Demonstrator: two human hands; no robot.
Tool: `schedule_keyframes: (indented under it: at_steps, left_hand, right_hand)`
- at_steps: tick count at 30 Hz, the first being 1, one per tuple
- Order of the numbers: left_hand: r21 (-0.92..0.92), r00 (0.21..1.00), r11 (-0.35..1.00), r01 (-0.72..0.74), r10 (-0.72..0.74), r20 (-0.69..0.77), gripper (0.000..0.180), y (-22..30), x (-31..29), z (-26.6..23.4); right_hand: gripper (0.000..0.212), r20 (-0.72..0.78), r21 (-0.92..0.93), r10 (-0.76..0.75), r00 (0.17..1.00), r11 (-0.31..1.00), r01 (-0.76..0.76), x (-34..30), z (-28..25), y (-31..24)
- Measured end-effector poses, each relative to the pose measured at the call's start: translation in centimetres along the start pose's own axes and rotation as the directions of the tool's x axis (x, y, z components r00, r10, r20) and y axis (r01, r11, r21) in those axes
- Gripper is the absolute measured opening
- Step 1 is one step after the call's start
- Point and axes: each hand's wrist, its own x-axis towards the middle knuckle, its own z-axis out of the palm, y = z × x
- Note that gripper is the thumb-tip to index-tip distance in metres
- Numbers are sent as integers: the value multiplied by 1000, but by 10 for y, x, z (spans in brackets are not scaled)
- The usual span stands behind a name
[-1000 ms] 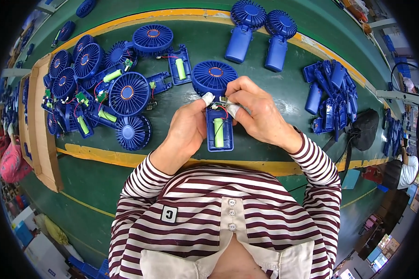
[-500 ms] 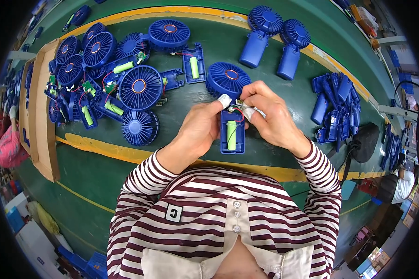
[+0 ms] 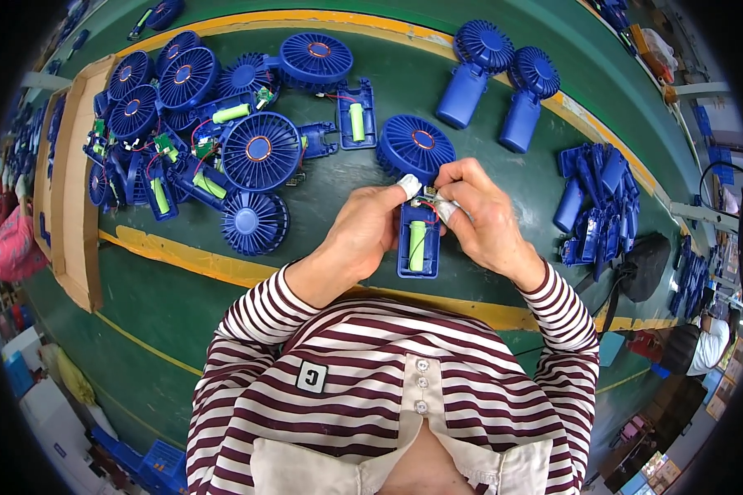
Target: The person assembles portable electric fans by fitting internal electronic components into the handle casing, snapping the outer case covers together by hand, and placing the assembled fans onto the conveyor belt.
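A blue handheld fan [image 3: 417, 147] lies before me, its round grille at the far end and its handle casing [image 3: 404, 266] opened. Inside the casing sits a light green battery cell [image 3: 418, 246] with thin red and black wires. My left hand [image 3: 357, 229] is closed round the left side of the casing, its white-wrapped thumb pressing near the neck. My right hand [image 3: 485, 219], also with a white wrapping on a fingertip, pinches at a small circuit board [image 3: 428, 192] and wires by the neck. Its fingertips partly hide what exactly they grip.
At left, several blue fans [image 3: 258, 148] with exposed batteries lie heaped beside a cardboard tray [image 3: 76, 268]. Two closed fans [image 3: 462, 95] lie at the far right. Blue casing covers [image 3: 603, 194] are piled at right, near a black bag-like object [image 3: 645, 268]. A person's pink sleeve [image 3: 15, 247] shows at far left.
The whole view has shifted a little, so the table's things appear slightly farther right. Both hands keep nearly the same grip at the fan's neck, with the right fingers moved slightly.
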Motion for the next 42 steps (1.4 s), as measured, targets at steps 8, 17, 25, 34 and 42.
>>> schedule_keyframes:
  at_steps: [8,17,25,34,42]
  left_hand:
    - [9,998,1000,2,-2,-58,27,0,1,1]
    - [-14,996,999,-28,27,-89,21,-5,4,-5]
    - [-7,996,1000,-26,25,-82,20,-8,8,-10]
    - [32,996,999,-11,13,-87,20,-13,8,-14]
    - [3,999,1000,23,-23,-36,18,-10,8,-15]
  right_hand:
    - [24,-16,-180,-189,982,966,184,0,4,-1]
    - [28,-68,-226,-205,976,956,185,-5,12,2]
    - [25,-50,-354,-292,955,899,256,-7,15,1]
    - [22,52,-479,-279,959,835,269,-9,18,-5]
    - [21,178,-496,-286,941,800,337,-3,14,-5]
